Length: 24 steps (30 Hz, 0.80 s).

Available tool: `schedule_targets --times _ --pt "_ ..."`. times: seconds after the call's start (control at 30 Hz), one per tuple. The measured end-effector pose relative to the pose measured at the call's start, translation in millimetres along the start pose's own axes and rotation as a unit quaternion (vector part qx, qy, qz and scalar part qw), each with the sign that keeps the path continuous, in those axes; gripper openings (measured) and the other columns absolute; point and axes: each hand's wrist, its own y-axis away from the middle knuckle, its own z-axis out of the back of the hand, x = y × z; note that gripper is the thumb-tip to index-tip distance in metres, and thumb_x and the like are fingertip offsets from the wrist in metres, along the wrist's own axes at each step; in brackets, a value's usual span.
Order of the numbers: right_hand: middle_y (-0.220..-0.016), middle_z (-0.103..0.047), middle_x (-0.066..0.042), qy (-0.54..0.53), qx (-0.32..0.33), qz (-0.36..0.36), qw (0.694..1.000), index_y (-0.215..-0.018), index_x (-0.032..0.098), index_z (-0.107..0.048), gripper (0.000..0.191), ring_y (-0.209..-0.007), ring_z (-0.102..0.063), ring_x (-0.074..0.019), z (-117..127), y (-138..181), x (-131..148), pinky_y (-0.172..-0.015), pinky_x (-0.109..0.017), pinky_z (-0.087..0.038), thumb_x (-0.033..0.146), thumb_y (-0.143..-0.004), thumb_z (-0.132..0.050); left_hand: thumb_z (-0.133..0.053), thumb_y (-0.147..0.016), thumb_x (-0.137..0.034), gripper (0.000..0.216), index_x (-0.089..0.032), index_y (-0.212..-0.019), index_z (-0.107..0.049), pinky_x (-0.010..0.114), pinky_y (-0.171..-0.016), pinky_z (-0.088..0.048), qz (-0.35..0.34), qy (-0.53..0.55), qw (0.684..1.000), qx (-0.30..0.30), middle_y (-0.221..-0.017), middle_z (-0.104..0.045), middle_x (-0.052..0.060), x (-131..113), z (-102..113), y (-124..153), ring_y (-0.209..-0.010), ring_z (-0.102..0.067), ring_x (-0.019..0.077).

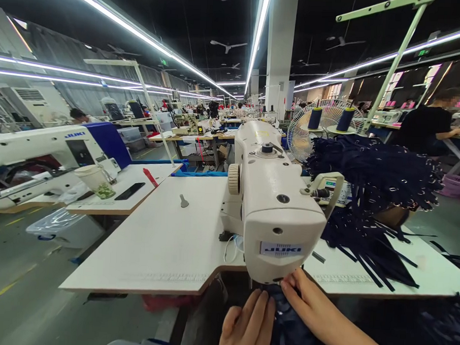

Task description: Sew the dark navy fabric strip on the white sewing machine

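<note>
Navy fabric point(284, 327) lies under the Juki sewing machine point(274, 215) head; left hand point(248, 328) presses flat, fingers together, right hand point(308, 303) apparently pinching it. Fingertips near the hidden needle risk a prick.

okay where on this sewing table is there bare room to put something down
Left of the sewing machine the white table is bare, apart from a small grey tool. Right of the machine it is crowded: a pile of dark navy straps spills over the top. At the front edge, both hands press dark fabric.
</note>
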Motion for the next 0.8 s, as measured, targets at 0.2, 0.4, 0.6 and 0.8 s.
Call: schedule_targets --times 0.2,0.4,0.6,0.8 --pt "-0.082 -0.055 -0.002 0.052 -0.02 0.014 0.998 -0.097 0.023 -0.043 0.015 -0.078 -0.059 -0.0202 -4.2 -4.6 -6.1 -0.074 -0.034 -0.048 0.035 -0.098 -0.034 -0.024 -0.101 -0.038 0.047 -0.022 -0.111 -0.068 0.026 -0.086 -0.034 -0.001 0.016 1.0 0.019 -0.111 -0.072 -0.002 7.7 1.3 -1.2 -0.108 -0.06 0.0083" --pt "-0.086 -0.06 -0.005 0.05 -0.024 0.018 0.998 -0.097 0.023 -0.043 0.012 -0.082 -0.062 -0.0208 -2.8 -4.9 -3.6 -0.077 -0.034 -0.05 0.032 -0.098 -0.035 -0.022 -0.1 -0.048 0.053 -0.023 -0.116 -0.065 0.027 -0.089 -0.033 -0.017 0.0 0.999 0.048 -0.115 -0.07 -0.002 8.7 1.0 2.2 -0.112 -0.058 0.0096" --pt "-0.093 -0.064 -0.005 0.028 -0.021 0.015 0.999 -0.098 0.024 -0.046 0.012 -0.087 -0.064 -0.0211 -2.1 -0.2 -5.4 -0.075 -0.032 -0.051 0.033 -0.099 -0.038 -0.031 -0.099 -0.045 0.043 -0.026 -0.115 -0.067 0.028 -0.094 -0.03 0.025 0.01 0.998 0.061 -0.113 -0.071 -0.002 2.0 -2.0 5.7 -0.106 -0.062 0.0121" --pt "-0.09 -0.06 -0.003 0.041 -0.018 0.022 0.999 -0.098 0.024 -0.045 0.013 -0.084 -0.06 -0.0195 -1.0 0.4 -7.0 -0.078 -0.032 -0.048 0.034 -0.101 -0.037 -0.039 -0.098 -0.026 0.03 -0.028 -0.106 -0.068 0.029 -0.087 -0.032 0.043 -0.001 0.999 0.017 -0.108 -0.072 -0.007 0.8 1.0 -6.2 -0.096 -0.066 0.0086"
